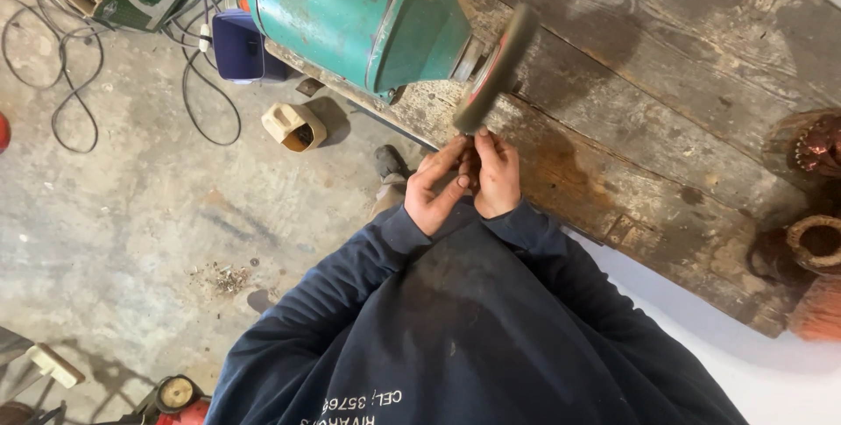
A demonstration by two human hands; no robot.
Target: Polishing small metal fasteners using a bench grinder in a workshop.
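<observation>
My left hand and my right hand are pressed together, fingertips pinching a small piece that is mostly hidden between them. They hold it against the lower edge of a grey buffing wheel. The wheel sits on the shaft of a worn teal bench grinder. Dark blue sleeves cover both my arms up to the wrists. What the piece is cannot be made out.
The grinder stands on a rough wooden bench with brown round objects at its right end. On the concrete floor lie black cables, a blue bin, a tan block and metal scraps.
</observation>
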